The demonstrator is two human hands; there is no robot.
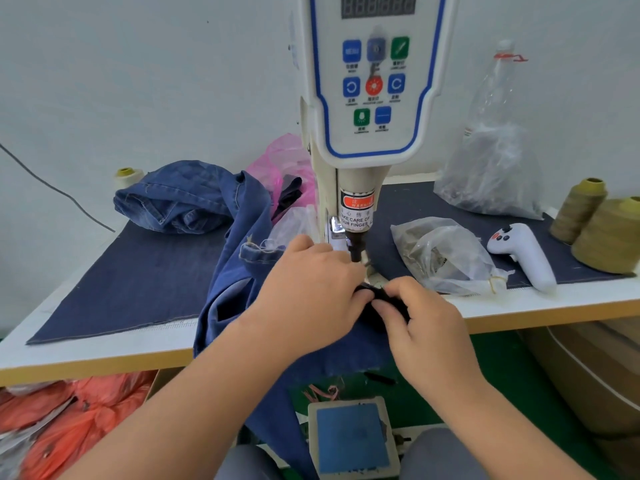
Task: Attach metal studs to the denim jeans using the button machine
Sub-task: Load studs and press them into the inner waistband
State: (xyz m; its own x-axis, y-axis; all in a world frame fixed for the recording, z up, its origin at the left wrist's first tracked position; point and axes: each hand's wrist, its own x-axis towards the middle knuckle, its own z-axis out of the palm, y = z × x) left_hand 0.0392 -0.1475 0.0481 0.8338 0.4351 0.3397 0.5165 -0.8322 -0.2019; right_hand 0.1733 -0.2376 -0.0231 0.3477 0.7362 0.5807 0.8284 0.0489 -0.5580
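Observation:
The white button machine [367, 98] rises at the table's middle, its black punch head [356, 244] pointing down. Blue denim jeans [235, 271] drape from the table over the front edge, under the punch. My left hand [308, 292] rests on the denim just left of the punch, fingers closed on the fabric. My right hand [422, 320] pinches a dark fold of the jeans [388, 299] right in front of the punch. The two hands touch at the fingertips. No stud is visible; the die below the punch is hidden by my hands.
A clear bag of metal parts [446, 258] lies right of the punch, with a white handheld controller [523, 258] and olive thread cones [602, 230] beyond. More denim [173, 199] is piled at back left. A blue foot pedal [353, 438] sits on the floor below.

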